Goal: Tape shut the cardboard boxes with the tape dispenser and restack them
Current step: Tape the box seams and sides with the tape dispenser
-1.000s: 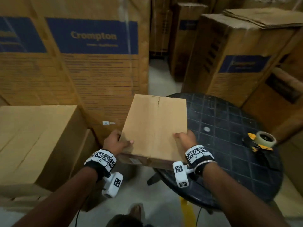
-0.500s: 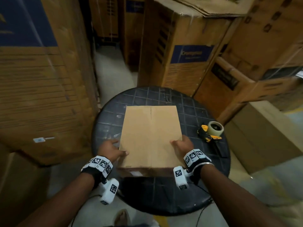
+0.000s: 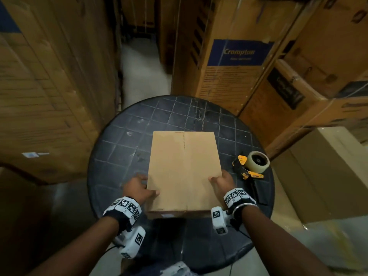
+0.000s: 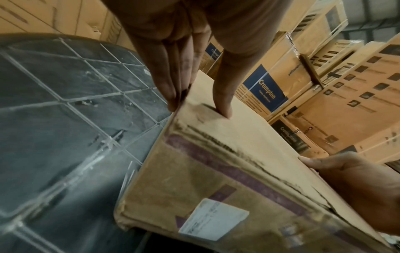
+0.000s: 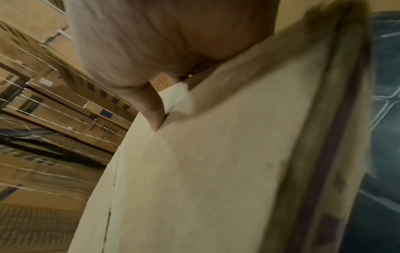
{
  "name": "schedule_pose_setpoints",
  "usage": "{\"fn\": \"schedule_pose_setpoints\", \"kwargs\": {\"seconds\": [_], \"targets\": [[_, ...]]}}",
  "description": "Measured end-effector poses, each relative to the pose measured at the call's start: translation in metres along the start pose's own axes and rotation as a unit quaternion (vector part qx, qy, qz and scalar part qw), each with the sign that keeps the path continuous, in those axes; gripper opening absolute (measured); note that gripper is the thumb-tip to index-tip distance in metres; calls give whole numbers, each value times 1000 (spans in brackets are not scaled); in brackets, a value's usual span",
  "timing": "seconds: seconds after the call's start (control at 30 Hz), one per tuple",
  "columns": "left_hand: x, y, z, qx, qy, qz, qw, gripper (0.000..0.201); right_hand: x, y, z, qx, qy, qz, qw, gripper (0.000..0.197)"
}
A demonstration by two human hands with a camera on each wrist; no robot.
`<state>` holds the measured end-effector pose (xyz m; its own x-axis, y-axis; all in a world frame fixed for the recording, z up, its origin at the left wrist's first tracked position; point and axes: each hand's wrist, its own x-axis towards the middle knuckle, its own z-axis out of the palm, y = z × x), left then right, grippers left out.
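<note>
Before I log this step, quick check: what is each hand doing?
Left hand: grips the box by its left edge, thumb on top.
Right hand: grips the box's right edge.

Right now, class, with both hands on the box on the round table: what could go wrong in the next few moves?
1. The box has its near end close to the table edge, so letting go carelessly might tip it off.
2. Its centre seam looks untaped, so the flaps could spring up once the left hand and right hand lift.
3. The dispenser sits near the rim, where a nudge could drop it.
</note>
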<state>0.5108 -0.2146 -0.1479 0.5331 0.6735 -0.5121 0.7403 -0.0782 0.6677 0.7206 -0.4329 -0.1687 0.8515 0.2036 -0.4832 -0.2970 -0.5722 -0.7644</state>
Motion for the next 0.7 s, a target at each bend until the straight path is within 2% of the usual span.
{"fn": "schedule_pose_setpoints", "kwargs": {"seconds": [0.27, 0.43, 0.53, 0.6, 0.7], "targets": [[-27, 16, 75, 13, 28, -61, 998, 64, 38, 42, -51, 34, -95, -6, 995, 33], [-46, 21, 97, -8, 62, -89, 994, 60, 47, 47, -65, 55, -113, -8, 992, 35], [-46, 28, 100, 19, 60, -93, 994, 50, 56, 51, -65, 41, -116, -5, 992, 32], [-43, 36, 106, 49, 52, -76, 995, 64, 59, 52, -64, 37, -124, -5, 992, 31], [-41, 55, 123, 127, 46, -10, 991, 92, 68, 55, -64, 39, -148, 8, 988, 35]]}}
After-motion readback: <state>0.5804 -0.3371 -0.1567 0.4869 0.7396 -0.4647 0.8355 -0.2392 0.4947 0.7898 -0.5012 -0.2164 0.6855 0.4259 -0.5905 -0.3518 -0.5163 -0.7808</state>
